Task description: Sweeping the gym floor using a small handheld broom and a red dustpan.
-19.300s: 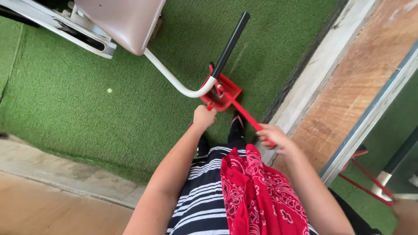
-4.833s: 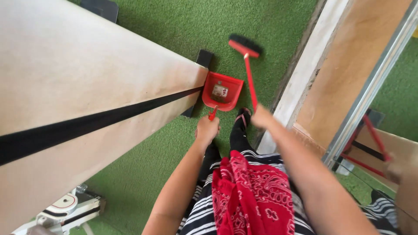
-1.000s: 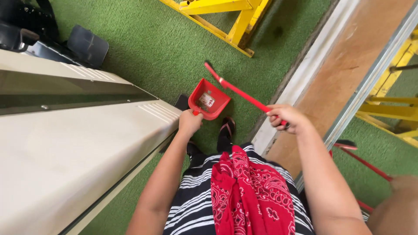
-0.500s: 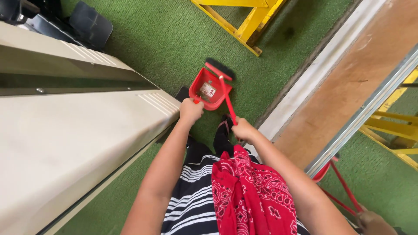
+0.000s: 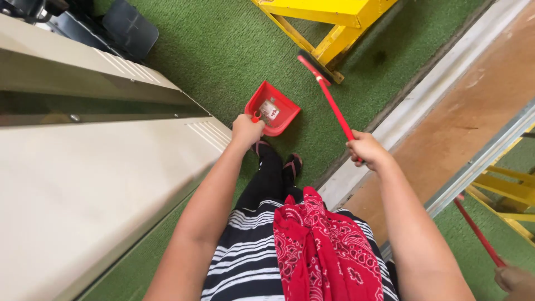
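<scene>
Two hands busy: left hand grips red dustpan low on turf; right hand clasps broom, bristles ahead, frame centre.

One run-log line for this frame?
left hand: grips red dustpan | right hand: grips red broom | floor: green turf

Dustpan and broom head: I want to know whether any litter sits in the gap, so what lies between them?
In the head view, only bare green turf shows between the red dustpan and the broom head; no litter is visible.
</scene>
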